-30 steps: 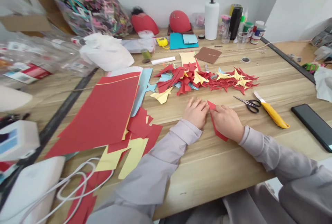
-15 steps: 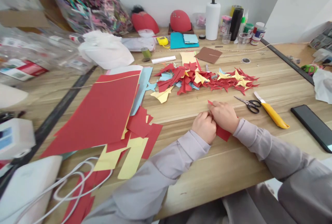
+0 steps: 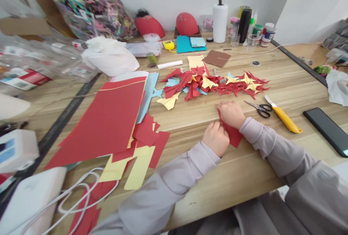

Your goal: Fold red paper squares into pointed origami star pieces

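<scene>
A piece of matte red paper lies on the surface beneath both hands, its lower corner flat and angular. Most of its upper part is hidden by the right hand, whose fingers are bunched over it; only a sliver of edge shows beside the knuckles. The left hand is curled narrow against the paper's left edge, fingertips tucked out of sight. Whether either hand pinches or merely presses, I cannot tell.

Just beyond, a heap of folded paper shapes, sharp-pointed in red, yellow and blue, overlaps so densely that single pieces are hard to separate. To the right lie black-handled scissors and a knife with a ribbed yellow handle. To the left, broad smooth red sheets partly cover blue ones. A looped white cable crosses red strips cut off by the lower edge. Clear plastic packaging at far left is blurred.
</scene>
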Demonstrator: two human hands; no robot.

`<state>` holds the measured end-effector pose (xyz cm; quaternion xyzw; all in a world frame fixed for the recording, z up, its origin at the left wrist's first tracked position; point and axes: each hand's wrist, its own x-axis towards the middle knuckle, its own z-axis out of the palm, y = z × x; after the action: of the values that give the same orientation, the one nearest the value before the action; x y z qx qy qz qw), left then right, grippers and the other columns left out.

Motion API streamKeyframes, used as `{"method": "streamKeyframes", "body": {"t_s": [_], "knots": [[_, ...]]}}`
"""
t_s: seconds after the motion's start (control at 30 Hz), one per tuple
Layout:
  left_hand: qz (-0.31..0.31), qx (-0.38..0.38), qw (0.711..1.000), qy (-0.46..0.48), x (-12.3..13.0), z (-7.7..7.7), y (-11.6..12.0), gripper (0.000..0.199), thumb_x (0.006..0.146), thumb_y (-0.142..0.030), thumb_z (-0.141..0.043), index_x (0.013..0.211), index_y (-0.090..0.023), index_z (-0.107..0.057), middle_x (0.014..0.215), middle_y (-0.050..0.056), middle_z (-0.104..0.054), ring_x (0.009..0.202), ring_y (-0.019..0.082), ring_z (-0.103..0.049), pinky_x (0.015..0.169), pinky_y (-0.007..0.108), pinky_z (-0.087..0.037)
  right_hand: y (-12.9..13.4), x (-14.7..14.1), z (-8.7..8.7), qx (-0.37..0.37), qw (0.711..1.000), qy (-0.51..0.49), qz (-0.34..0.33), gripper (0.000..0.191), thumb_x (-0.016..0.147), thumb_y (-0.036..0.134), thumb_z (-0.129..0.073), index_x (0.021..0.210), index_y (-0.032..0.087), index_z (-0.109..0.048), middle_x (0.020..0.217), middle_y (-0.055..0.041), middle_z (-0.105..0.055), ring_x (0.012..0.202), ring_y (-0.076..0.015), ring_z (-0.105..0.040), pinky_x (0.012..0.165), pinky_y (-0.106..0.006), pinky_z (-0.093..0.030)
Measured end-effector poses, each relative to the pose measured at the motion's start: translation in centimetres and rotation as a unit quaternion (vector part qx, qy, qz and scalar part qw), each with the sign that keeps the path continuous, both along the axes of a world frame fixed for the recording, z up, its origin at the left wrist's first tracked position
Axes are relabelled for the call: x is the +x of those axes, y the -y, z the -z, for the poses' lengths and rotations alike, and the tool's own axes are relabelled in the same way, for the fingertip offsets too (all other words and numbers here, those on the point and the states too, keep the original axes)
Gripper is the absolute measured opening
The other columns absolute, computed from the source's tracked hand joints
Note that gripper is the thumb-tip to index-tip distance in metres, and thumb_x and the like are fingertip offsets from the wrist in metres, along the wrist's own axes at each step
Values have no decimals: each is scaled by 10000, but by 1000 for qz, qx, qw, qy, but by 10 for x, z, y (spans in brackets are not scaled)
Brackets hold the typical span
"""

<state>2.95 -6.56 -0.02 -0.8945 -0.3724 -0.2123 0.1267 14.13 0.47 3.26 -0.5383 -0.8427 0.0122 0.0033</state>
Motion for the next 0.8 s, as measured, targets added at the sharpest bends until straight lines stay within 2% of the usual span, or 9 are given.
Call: {"method": "streamKeyframes", "body": {"t_s": [0.2, 0.37, 0.5, 0.63, 0.73, 0.8], "knots": [[-14, 36, 999, -21, 12, -2, 28, 222, 723, -49, -470, 554, -101, -605, 560, 145, -597, 595, 222, -525, 553, 364, -387, 1, 10, 2, 14, 1000, -3, 0, 393, 857, 125, -377, 1182, 238, -567, 1007, -110, -633, 934, -236, -570, 732, -334, -314], [-22, 68, 996, -46, 16, -3, 38, 252, 769, -23, -422, 714, -49, -666, 626, 183, -637, 637, 236, -556, 585, 383, -397, 3, 12, 7, 20, 1000, -17, -1, 398, 887, 153, -353, 1224, 249, -543, 986, -107, -621, 924, -230, -558, 745, -340, -302], [-13, 80, 996, -35, 11, -5, 36, 194, 798, -84, -484, 779, -23, -667, 643, 184, -646, 663, 247, -583, 585, 368, -397, 1, 14, 15, 39, 997, -61, 30, 372, 906, 206, -342, 1206, 236, -561, 989, -111, -611, 908, -232, -561, 771, -345, -316], [-15, 48, 999, -10, 4, -8, 29, 278, 836, -276, -518, 806, -42, -666, 634, 145, -632, 637, 228, -570, 557, 349, -398, -5, 26, 25, 56, 975, -205, 59, 357, 888, 182, -360, 1170, 130, -572, 976, -122, -628, 895, -212, -578, 788, -323, -381], [-16, 22, 999, -17, 0, -11, 26, 412, 817, -446, -515, 738, -71, -666, 635, 131, -616, 665, 239, -565, 601, 371, -427, -4, 42, 30, 58, 929, -364, 44, 330, 877, 178, -374, 1122, 122, -588, 930, -93, -646, 845, -173, -592, 753, -280, -435], [-13, 12, 1000, -15, -1, -15, 26, 517, 779, -567, -495, 719, -82, -663, 669, 140, -620, 715, 264, -569, 672, 409, -445, 0, 52, 33, 63, 906, -419, 28, 296, 871, 207, -399, 1057, 136, -618, 886, -76, -647, 797, -165, -595, 735, -283, -456]]}}
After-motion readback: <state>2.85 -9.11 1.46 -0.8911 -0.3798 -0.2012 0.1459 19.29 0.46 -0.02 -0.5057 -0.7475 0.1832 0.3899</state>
